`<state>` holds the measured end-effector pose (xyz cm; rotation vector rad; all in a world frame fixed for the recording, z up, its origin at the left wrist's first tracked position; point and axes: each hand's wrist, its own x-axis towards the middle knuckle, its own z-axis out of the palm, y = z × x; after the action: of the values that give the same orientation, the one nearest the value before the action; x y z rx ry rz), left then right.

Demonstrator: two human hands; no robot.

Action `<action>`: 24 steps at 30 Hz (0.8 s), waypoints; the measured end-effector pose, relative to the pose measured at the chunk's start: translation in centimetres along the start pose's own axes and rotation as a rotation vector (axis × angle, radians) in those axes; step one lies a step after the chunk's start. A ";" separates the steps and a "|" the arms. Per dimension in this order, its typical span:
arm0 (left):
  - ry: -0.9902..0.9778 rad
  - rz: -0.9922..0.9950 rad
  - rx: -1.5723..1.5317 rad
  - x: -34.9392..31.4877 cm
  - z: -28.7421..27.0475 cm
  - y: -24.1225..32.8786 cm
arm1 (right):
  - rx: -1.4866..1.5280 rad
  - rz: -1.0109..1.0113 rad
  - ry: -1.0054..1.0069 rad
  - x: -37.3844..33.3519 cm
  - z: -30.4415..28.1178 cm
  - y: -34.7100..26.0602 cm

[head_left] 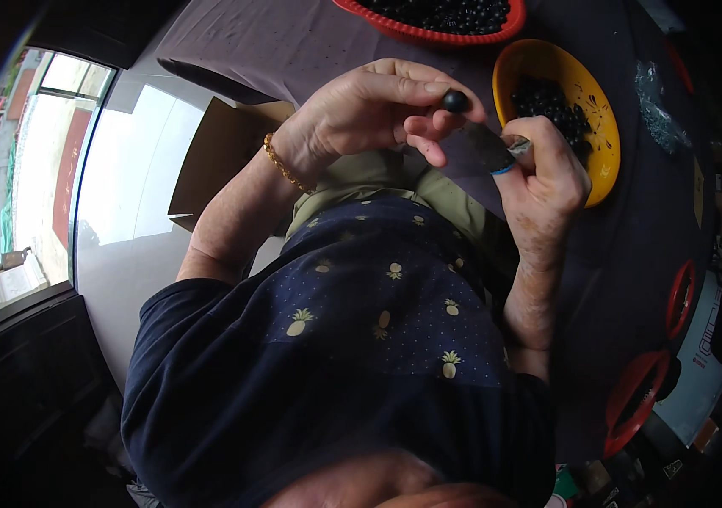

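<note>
My left hand (378,106) pinches a small shiny black ball (456,102) between thumb and fingers; whether it is a bead or a fruit I cannot tell. A gold bracelet (283,165) circles that wrist. Just to its right, my right hand (543,169) is closed round what looks like a small knife (489,151). Its dark flat blade points toward the left hand, below the ball, with a blue band near the fist. The fist hides the handle. Beyond the right hand, a yellow oval bowl (605,144) contains many similar black balls (551,106).
A red basin (428,38) heaped with black balls stands at the far edge. Dark cloth (268,42) covers the table. Crumpled clear plastic (661,110) lies at the right, red containers (636,398) lower right. An open cardboard box (208,161) stands left, near a bright window.
</note>
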<state>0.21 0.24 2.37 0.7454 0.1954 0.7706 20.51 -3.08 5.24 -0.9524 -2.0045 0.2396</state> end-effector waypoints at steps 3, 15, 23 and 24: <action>-0.022 0.052 0.010 -0.2 -0.5 0.0 | -0.098 0.097 0.122 -0.4 1.3 0.6; 0.031 0.051 0.033 0.0 -0.4 0.1 | -0.094 -0.148 0.163 -0.9 3.0 -0.2; 0.351 0.165 0.742 3.3 0.9 0.9 | -0.039 -0.017 0.226 -0.5 1.2 -0.9; 0.349 0.115 0.825 4.1 1.3 1.0 | -0.037 -0.023 0.229 -0.6 0.9 -1.1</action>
<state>3.13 2.87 4.41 1.4030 0.8243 0.9309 19.44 -4.15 4.89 -0.9349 -1.8137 0.0768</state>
